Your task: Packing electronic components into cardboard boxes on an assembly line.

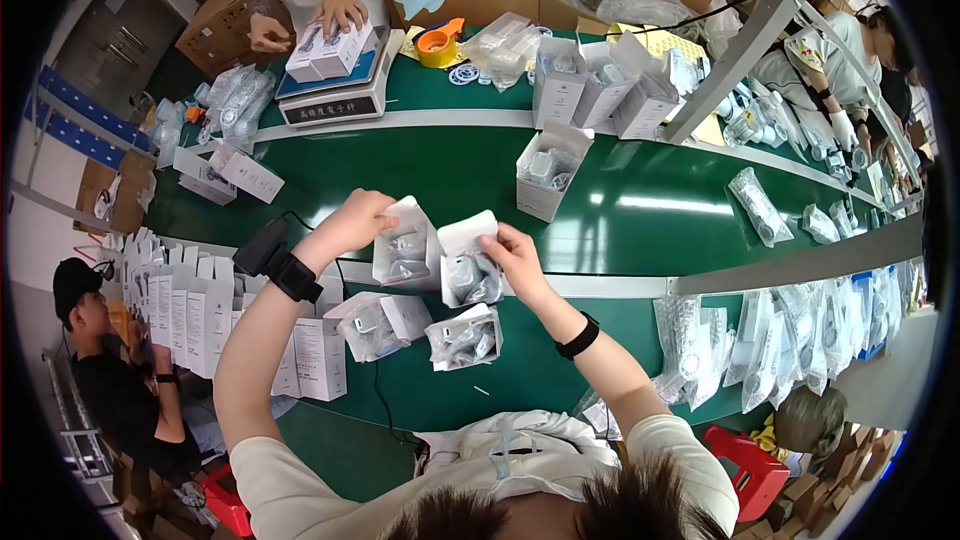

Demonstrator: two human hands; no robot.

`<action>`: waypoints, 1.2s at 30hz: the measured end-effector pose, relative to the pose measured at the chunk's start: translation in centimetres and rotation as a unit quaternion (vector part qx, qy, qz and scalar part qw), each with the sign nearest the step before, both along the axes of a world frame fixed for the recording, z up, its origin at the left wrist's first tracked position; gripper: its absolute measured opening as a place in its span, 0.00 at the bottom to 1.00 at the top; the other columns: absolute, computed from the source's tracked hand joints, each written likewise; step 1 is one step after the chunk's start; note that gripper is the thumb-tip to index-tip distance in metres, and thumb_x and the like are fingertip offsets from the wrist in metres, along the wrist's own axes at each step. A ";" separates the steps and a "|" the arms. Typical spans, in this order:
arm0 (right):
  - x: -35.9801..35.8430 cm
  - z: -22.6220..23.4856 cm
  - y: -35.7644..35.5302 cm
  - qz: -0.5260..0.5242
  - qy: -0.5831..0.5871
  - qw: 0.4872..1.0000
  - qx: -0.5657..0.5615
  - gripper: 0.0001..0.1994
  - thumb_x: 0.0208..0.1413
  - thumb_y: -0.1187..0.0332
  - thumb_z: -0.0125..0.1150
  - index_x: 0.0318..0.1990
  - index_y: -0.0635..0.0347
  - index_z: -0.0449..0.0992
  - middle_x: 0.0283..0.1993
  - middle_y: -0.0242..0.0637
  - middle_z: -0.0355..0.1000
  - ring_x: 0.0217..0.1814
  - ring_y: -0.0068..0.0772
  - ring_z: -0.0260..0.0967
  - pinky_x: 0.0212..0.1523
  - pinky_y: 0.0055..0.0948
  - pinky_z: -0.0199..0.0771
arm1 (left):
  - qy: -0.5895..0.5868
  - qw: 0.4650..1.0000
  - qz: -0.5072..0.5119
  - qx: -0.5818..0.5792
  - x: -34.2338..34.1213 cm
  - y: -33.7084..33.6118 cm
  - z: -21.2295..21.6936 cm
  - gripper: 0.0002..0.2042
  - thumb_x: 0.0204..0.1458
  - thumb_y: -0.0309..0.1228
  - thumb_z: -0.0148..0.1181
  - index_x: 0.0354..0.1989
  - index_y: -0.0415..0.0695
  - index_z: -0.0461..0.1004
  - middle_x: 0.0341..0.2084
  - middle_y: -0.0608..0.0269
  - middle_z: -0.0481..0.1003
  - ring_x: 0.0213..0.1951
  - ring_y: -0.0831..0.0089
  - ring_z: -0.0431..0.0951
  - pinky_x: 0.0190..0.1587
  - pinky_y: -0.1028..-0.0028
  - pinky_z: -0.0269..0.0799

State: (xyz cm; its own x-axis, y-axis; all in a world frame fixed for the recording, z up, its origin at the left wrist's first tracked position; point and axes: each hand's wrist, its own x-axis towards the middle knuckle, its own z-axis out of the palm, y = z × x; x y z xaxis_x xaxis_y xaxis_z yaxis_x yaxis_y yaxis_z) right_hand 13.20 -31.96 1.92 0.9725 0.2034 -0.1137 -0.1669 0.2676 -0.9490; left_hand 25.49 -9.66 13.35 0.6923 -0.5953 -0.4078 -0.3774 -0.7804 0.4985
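Note:
In front of me stand several open white boxes holding plastic-bagged parts. My left hand (358,224) pinches the upper left edge of one white box (420,258). Its bagged contents show inside. The flap of the white box beside it (467,231) is between the fingers and thumb of my right hand (514,256); a pale grey part in clear film lies in that box. Closer to me are two more open boxes, the left one (408,317) and the right one (465,342), both filled with bagged parts. They touch neither hand.
Rows of white boxes (320,355) stand at left. Bubble-wrapped parts (690,350) line the right. On the green belt (400,165) are another open box (542,195) and a bagged part (760,206). Across it, a co-worker's hands rest on boxes (330,52) on a scale (335,105).

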 end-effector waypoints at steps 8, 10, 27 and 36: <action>10.3 0.7 3.0 -0.233 -0.098 0.967 0.023 0.09 0.57 0.67 0.50 0.37 0.64 0.68 0.30 0.27 0.67 0.31 0.15 0.58 0.33 0.17 0.59 | -0.006 0.942 0.299 -0.149 4.3 5.2 -2.3 0.14 0.45 0.28 0.56 0.40 0.32 0.69 0.34 0.52 0.71 0.33 0.65 0.75 0.27 0.73 0.74; 11.7 0.4 3.9 -0.256 -0.122 0.959 0.009 0.10 0.57 0.67 0.50 0.38 0.65 0.68 0.29 0.29 0.67 0.31 0.17 0.59 0.33 0.19 0.61 | 0.000 0.934 0.324 -0.152 5.0 5.8 -2.2 0.15 0.46 0.28 0.56 0.41 0.32 0.69 0.35 0.54 0.71 0.32 0.69 0.75 0.27 0.75 0.74; -9.7 -4.4 0.3 0.001 -0.104 0.993 -0.053 0.52 0.35 0.48 0.68 0.63 0.60 0.41 0.65 0.42 0.45 0.67 0.40 0.43 0.62 0.42 0.47 | -0.007 0.848 0.442 -0.292 -22.6 9.8 -4.5 0.51 0.27 0.31 0.73 0.61 0.47 0.43 0.61 0.55 0.47 0.59 0.57 0.54 0.52 0.58 0.61; -6.4 -8.4 7.7 0.021 -0.001 0.993 -0.114 0.55 0.24 0.71 0.75 0.61 0.63 0.40 0.60 0.45 0.49 0.62 0.39 0.48 0.62 0.32 0.47 | -0.068 0.820 0.439 -0.360 -19.7 6.1 -17.2 0.19 0.40 0.23 0.62 0.44 0.38 0.68 0.33 0.54 0.75 0.40 0.66 0.75 0.38 0.72 0.69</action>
State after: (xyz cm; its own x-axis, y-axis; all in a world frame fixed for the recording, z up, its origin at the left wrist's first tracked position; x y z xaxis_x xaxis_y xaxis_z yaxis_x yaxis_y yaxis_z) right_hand 6.76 -24.23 -6.50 0.9642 0.2123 -0.1590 -0.1709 0.0387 -0.9845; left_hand 5.81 -3.53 -3.86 0.9931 0.1048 -0.0522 0.0818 -0.3021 0.9497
